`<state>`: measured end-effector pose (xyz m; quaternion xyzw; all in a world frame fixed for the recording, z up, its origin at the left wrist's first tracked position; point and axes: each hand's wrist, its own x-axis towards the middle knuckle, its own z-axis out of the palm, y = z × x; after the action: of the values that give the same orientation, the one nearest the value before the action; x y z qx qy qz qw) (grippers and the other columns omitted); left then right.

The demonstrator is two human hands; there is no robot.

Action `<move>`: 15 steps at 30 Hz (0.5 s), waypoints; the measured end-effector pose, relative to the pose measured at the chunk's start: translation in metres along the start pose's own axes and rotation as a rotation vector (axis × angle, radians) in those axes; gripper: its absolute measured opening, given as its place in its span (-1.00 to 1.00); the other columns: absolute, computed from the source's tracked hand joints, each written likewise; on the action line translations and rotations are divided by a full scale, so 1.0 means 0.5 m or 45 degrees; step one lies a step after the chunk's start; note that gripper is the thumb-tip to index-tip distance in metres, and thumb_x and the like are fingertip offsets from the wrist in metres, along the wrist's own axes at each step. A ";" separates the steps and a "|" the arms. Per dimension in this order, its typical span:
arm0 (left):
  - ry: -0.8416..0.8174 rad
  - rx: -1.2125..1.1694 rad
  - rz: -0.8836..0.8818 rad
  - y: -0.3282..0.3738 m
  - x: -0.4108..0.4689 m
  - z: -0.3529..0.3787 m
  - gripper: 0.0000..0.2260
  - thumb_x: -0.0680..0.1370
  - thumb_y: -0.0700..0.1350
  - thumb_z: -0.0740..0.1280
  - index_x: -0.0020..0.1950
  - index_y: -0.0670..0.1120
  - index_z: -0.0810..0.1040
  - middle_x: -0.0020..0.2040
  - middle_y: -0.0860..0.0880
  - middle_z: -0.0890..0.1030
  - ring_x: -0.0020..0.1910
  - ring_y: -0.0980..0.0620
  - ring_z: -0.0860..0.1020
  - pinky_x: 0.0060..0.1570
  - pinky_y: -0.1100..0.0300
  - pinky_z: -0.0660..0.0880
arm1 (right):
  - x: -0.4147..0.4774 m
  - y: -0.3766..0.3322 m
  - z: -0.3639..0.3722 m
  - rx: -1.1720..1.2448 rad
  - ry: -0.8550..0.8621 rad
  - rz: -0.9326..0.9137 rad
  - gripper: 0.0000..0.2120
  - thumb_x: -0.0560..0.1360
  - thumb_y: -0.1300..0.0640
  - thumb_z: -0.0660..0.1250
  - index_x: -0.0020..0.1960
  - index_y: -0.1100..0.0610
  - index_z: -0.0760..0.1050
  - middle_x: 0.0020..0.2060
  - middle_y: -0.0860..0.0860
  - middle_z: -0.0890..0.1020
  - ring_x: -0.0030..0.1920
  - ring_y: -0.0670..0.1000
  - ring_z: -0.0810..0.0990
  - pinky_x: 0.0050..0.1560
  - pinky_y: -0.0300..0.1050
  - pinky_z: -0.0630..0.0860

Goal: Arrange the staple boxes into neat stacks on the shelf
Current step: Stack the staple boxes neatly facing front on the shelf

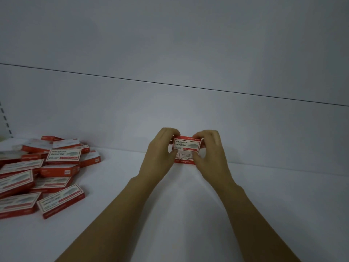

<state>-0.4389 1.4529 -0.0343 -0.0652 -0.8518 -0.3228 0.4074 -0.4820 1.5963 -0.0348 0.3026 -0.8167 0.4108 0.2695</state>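
Staple box (186, 145), red card with a white printed label, is held in the middle of the view, close to the back of the shelf (188, 214), with its label face tilted toward the camera; it is directly over a low stack (186, 160) of the same boxes that lies flat on the shelf; whether it touches the stack, and how many boxes the stack has, I cannot tell.

Left hand (160, 154) pinches the left end of the box, fingers curled over the top edge and thumb below; right hand (209, 150) pinches the right end in the same way.

I judge the box small, stiff and rather heavy for its size, because it is full of metal; the smooth card may slip, so the 2 short ends are the good place to hold it, and the edges should line up with the box below.

Loose heap (43, 171) of such boxes lies well apart at the left, overlapping at many angles; the shelf is plain white and matte; behind it are a pale back panel (170, 110) and, far left, a slotted upright (5, 120).
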 end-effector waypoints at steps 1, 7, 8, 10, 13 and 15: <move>0.033 0.019 0.029 0.001 -0.002 0.000 -0.76 0.44 -0.34 0.40 0.07 -0.19 0.48 0.02 -0.07 0.54 -0.08 0.12 0.47 -0.08 0.66 0.34 | -0.001 -0.001 0.002 -0.054 0.035 -0.049 -0.67 0.42 0.40 0.35 0.14 0.16 0.43 0.07 -0.08 0.32 0.08 -0.07 0.46 -0.11 -0.63 0.40; 0.148 0.050 0.189 0.001 -0.001 0.001 -0.76 0.39 -0.37 0.43 0.03 -0.24 0.52 -0.03 -0.14 0.58 -0.11 0.10 0.49 0.01 0.63 0.31 | -0.003 -0.003 0.002 -0.108 0.146 -0.161 -0.69 0.43 0.39 0.36 0.14 0.21 0.46 0.12 0.08 0.39 0.08 -0.06 0.45 -0.10 -0.70 0.33; 0.149 0.038 0.190 -0.001 0.003 0.000 -0.74 0.39 -0.35 0.45 0.04 -0.24 0.54 -0.01 -0.13 0.58 -0.09 0.11 0.49 0.03 0.61 0.33 | -0.001 -0.003 -0.003 -0.072 0.125 -0.141 -0.68 0.44 0.38 0.36 0.17 0.21 0.46 0.13 0.07 0.39 0.09 -0.07 0.44 -0.08 -0.70 0.34; 0.131 -0.020 0.150 -0.008 0.011 -0.004 -0.69 0.37 -0.30 0.48 0.10 -0.20 0.57 0.05 -0.09 0.57 -0.06 0.13 0.50 0.03 0.58 0.38 | 0.004 -0.001 -0.012 -0.009 0.064 -0.076 -0.62 0.45 0.33 0.37 0.24 0.15 0.46 0.16 0.02 0.43 0.10 -0.10 0.47 -0.05 -0.65 0.37; -0.028 -0.287 -0.185 -0.009 0.017 -0.017 -0.60 0.36 -0.26 0.50 0.18 -0.10 0.58 0.08 0.02 0.58 -0.03 0.14 0.57 -0.03 0.53 0.47 | 0.010 0.009 -0.027 0.216 -0.048 0.163 -0.55 0.45 0.29 0.39 0.30 0.07 0.45 0.13 -0.09 0.51 0.03 -0.15 0.55 -0.04 -0.52 0.47; -0.190 -0.459 -0.441 -0.011 0.020 -0.027 -0.59 0.37 -0.23 0.50 0.20 -0.04 0.57 0.05 0.04 0.61 -0.04 0.14 0.60 -0.08 0.46 0.52 | 0.012 0.014 -0.036 0.417 -0.148 0.346 -0.57 0.45 0.26 0.39 0.29 0.05 0.46 0.09 -0.08 0.58 0.00 -0.20 0.58 -0.04 -0.43 0.51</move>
<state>-0.4388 1.4391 -0.0235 -0.0135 -0.8068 -0.5285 0.2637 -0.4873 1.6131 -0.0249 0.2527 -0.7864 0.5525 0.1115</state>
